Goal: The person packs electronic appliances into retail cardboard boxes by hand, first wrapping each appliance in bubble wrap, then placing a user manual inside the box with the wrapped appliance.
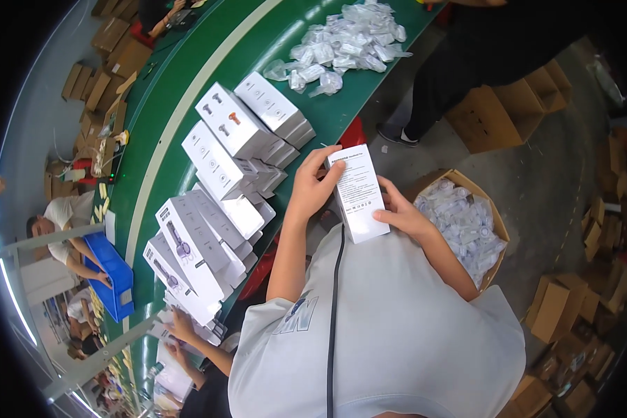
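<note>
A white printed carton (360,202) is held up in front of my chest, its text-covered face toward me. My left hand (316,180) grips its upper left edge, thumb on the face and fingers behind. Around the lower right side is my right hand (403,212), its thumb pressed on the face. The far side of the carton and the fingers behind it are hidden. To the left, on the green table, stand stacked white boxes (233,125) with small product pictures. Nearer along the table lean several more boxes (187,237), some with flaps standing out.
A heap of clear plastic-bagged parts (348,45) lies on the green table (177,143). Right of me, an open carton (500,261) holds more bagged parts. A co-worker's hands (181,334) handle boxes at lower left. Another person carries a blue bin (111,275). Empty cartons (491,115) stand on the floor.
</note>
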`<state>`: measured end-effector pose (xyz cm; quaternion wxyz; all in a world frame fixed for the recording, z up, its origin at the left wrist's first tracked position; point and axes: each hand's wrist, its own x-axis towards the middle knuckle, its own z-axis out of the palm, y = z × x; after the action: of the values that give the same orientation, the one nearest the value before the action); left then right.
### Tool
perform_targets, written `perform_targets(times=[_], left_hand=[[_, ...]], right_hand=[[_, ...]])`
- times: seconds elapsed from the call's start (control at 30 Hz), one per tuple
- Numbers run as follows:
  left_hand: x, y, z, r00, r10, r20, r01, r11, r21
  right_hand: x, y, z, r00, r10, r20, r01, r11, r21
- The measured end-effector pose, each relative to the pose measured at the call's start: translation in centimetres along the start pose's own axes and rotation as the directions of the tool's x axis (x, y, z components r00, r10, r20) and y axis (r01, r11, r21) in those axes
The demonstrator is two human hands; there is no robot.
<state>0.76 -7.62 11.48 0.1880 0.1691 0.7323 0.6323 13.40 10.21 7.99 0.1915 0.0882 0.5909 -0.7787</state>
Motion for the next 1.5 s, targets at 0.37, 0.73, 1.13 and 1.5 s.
perform_targets(times=[0.37,0.73,1.13,1.5], left_hand=[[-4.5,0.1,-2.2,0.994,-0.015,-0.107,0.045,0.958,0.284],[-4.5,3.6,-5.4,0.818,0.38,-0.431,-0.109,0.839,0.533],[-10.1,-0.9,-17.6,0.432,0.139,-0.891,0.867,0.208,0.453],[-11.8,-1.6,-19.1,0.188,0.034,-0.982,0.965,0.18,0.191]], right_hand=[[11.4,-0.1,-3.6,0.843,-0.378,-0.383,-0.055,0.648,-0.76],[25.3,3.5,-5.1,0.681,-0.722,-0.122,0.258,0.393,-0.883],[14.0,16.6,-10.4,0.91,-0.194,-0.366,-0.066,0.803,-0.592],[12.0,18.5,-9.2,0.939,0.131,-0.317,-0.265,0.865,-0.427]])
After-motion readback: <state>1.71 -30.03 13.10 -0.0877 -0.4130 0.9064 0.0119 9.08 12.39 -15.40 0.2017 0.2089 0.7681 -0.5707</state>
